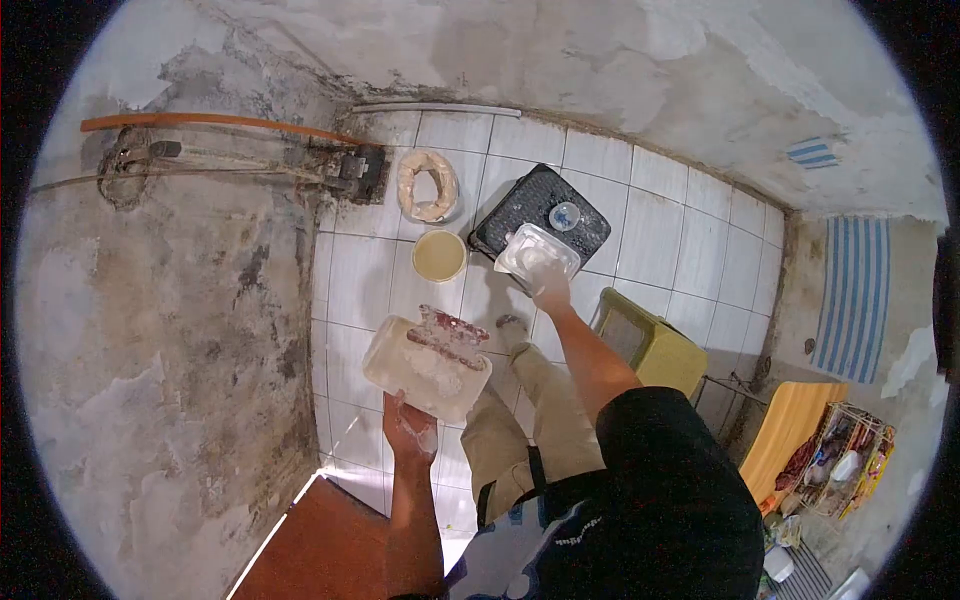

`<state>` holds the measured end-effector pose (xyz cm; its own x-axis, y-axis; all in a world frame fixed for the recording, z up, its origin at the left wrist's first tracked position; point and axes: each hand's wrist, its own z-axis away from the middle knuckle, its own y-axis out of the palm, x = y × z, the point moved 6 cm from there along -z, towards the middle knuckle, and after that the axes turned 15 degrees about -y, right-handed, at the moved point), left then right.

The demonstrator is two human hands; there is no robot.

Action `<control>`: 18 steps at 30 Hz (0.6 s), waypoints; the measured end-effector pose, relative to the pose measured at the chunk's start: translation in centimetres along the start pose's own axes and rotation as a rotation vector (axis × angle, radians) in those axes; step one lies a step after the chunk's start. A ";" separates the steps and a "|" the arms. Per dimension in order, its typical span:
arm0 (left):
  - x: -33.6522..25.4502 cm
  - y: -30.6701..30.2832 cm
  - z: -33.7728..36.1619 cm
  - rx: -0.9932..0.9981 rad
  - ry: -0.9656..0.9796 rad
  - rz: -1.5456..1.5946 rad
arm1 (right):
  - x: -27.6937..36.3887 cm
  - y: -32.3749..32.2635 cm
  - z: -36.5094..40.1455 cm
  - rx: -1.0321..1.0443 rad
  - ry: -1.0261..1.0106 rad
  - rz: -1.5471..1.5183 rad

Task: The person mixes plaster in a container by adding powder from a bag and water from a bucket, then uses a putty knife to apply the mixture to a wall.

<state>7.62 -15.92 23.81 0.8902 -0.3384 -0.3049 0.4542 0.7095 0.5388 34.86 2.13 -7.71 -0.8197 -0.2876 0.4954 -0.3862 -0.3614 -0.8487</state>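
My left hand (408,430), smeared with white, grips the near edge of a pale rectangular tub (385,360). Across the tub lies a scraper (455,338) with a dark red strip, coated in white residue. My right hand (550,288), its fingers whitened and partly blurred, is at the near side of a smaller white plastic tub (527,246) and seems to hold it. That tub overlaps the front edge of a black stool (540,190). Behind it on the stool sits a small clear cup (565,216) with a blue mark.
A round bucket (439,256) of cream-coloured contents and an open bag (428,157) with a rolled rim stand on the tiled floor. An olive-green stool (665,350) is at my right. A wire rack (845,460) hangs by the right wall; a reddish-brown panel (315,545) is at lower left.
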 end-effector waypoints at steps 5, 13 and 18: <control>-0.3 1.6 0.0 0.021 0.000 -0.034 | 2.0 -1.6 0.7 -0.011 -0.262 0.210; -1.8 6.8 2.9 0.032 0.047 -0.048 | 16.9 -23.9 4.1 0.150 -0.197 -0.771; -3.1 11.3 4.9 0.148 0.023 -0.028 | 26.4 -34.8 6.7 0.275 -0.232 -1.065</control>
<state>10.14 -9.93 34.70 0.8767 -0.3414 -0.3389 0.4809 0.6006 0.6388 29.48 1.19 36.11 -0.0180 0.1369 0.9904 -0.7130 -0.6962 0.0833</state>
